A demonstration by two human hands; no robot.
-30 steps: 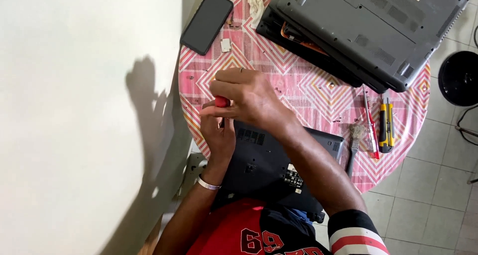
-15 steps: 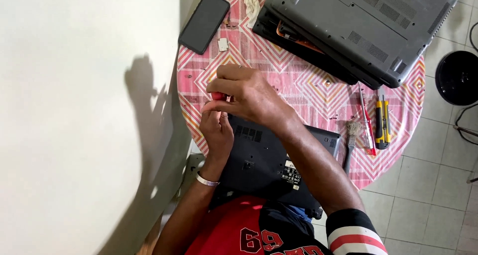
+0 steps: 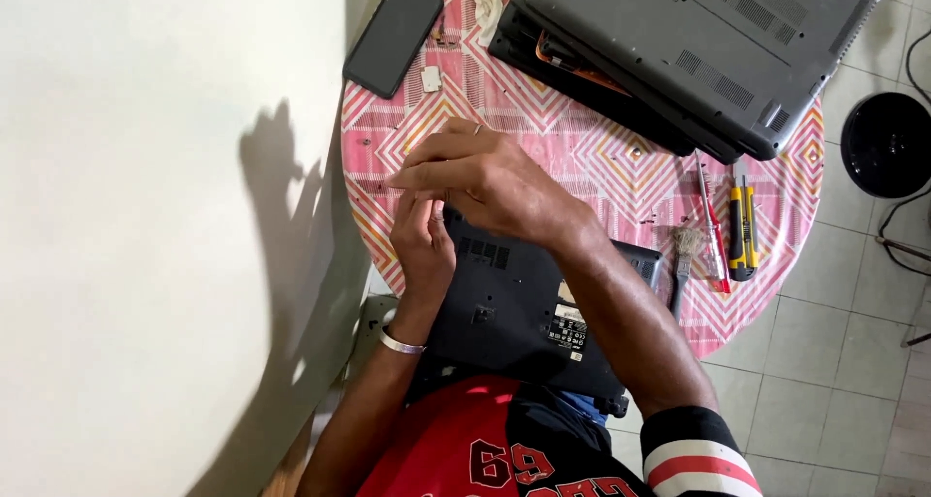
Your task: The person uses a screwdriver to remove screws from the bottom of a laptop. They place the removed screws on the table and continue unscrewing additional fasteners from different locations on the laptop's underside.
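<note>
White wall (image 3: 145,216), grey tiled floor (image 3: 834,400), round patterned table (image 3: 601,158).

Daylight was bright and even, falling from about three o'clock. It threw a soft grey shadow of the arms onto the pale wall (image 3: 165,235) at nine o'clock. The wall was nearly washed out. The picture was sharp, with slight softness at the edges and no glare.

A pink tablecloth (image 3: 592,162) with a white and orange diamond pattern fills the middle of the frame. On it lie a black phone (image 3: 393,34) at upper left, grey laptops (image 3: 698,46) at upper right, a black laptop base (image 3: 514,308) at lower centre, and a yellow-and-black utility knife (image 3: 742,230) beside a red-handled screwdriver (image 3: 713,230) at right.
</note>
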